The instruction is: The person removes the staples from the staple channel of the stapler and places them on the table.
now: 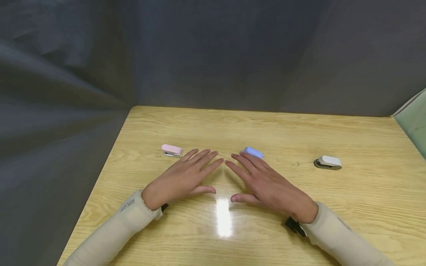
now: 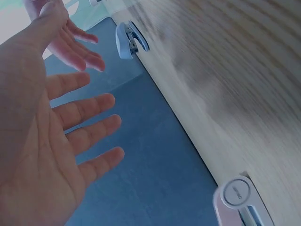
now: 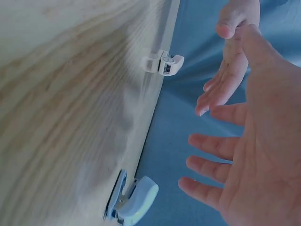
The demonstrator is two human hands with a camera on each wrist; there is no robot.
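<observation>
My left hand [image 1: 183, 179] hovers palm down over the table with its fingers spread and holds nothing. A small pink stapler [image 1: 172, 149] lies just beyond its fingers, to the left. Mirroring it, my right hand [image 1: 267, 183] is also spread and holds nothing, its fingertips close to those of the left. Behind the right fingers lies a blue stapler [image 1: 254, 152], its near side partly covered in the head view; the right wrist view shows the blue stapler [image 3: 141, 200] with its jaw raised from the base. Farther right rests a white stapler [image 1: 329, 162] with a dark base.
The wood-grain table [image 1: 233, 129] carries the three staplers in a loose row. A dark sheet [image 1: 233, 55] rises along its back edge and left side. At the far right a pale green surface [image 1: 414, 118] shows past the table's edge.
</observation>
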